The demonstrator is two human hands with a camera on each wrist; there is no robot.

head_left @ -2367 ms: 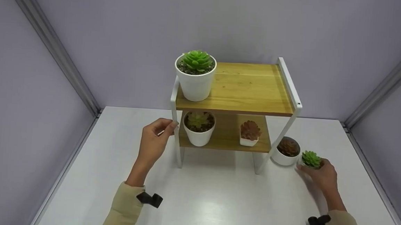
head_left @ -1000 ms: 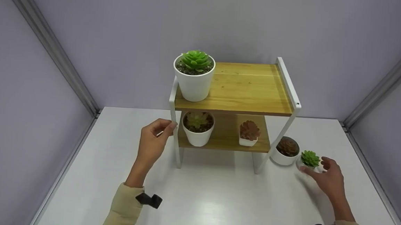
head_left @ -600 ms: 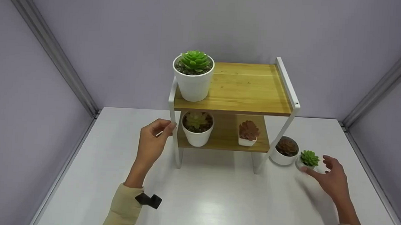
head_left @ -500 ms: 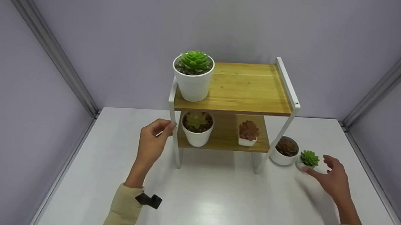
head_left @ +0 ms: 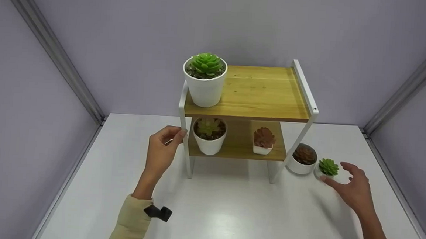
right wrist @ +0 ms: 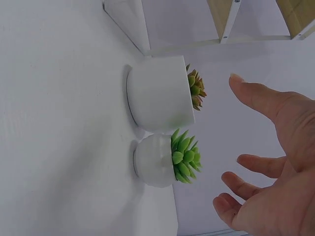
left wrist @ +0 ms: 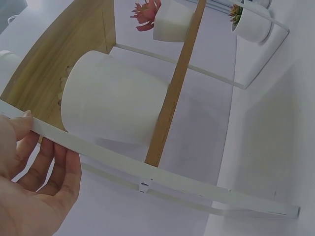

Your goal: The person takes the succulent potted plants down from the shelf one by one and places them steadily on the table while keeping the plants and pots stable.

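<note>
- Pinches flat white frame [left wrist: 113, 158] in left hand [left wrist: 29, 206], with grained wood [left wrist: 83, 29] beyond thumb [left wrist: 21, 124].
- Spreads right hand [right wrist: 288, 191] loosely, short of round pot [right wrist: 153, 160].
- Reveals that gap only in right wrist view.

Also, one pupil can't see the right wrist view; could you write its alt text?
An open, empty right hand is beside a small white pot with a green plant and a larger white pot with a reddish-green plant on a white table. The picture is turned sideways; part of a shelf shows at top right.
</note>
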